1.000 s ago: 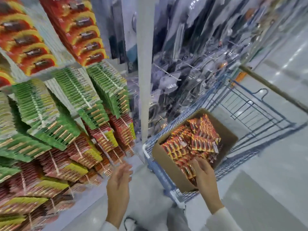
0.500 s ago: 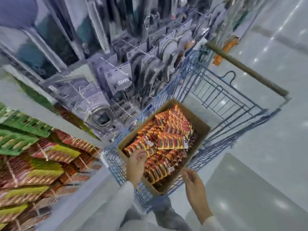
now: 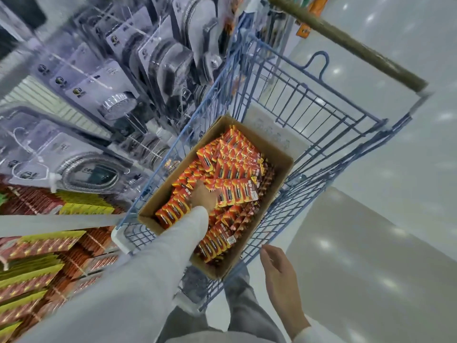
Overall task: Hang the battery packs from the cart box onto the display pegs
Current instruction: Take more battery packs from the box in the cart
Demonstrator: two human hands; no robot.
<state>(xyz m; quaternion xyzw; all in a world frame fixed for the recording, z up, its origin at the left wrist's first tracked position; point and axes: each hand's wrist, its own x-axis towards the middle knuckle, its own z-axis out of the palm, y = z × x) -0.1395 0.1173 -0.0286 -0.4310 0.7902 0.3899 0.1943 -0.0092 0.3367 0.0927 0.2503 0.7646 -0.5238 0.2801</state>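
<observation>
Shop aisle, grey floor (image 3: 371,219) right of frame. Battery packs (image 3: 237,169) heaped in cardboard box (image 3: 282,174) in blue cart (image 3: 306,184), frame centre. Left hand (image 3: 204,194) down among packs, grip blurred, cannot tell. Right hand (image 3: 279,271) loose-fingered, empty, lower right. Probably light, stiff, slick cards; best pinched at top edge. Half-second back: left hand only at near rim.

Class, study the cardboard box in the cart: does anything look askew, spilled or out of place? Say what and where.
The battery packs in the cardboard box lie jumbled, strips overlapping at different angles rather than stacked. None appear spilled into the blue cart. The left hand reaches among them.
</observation>
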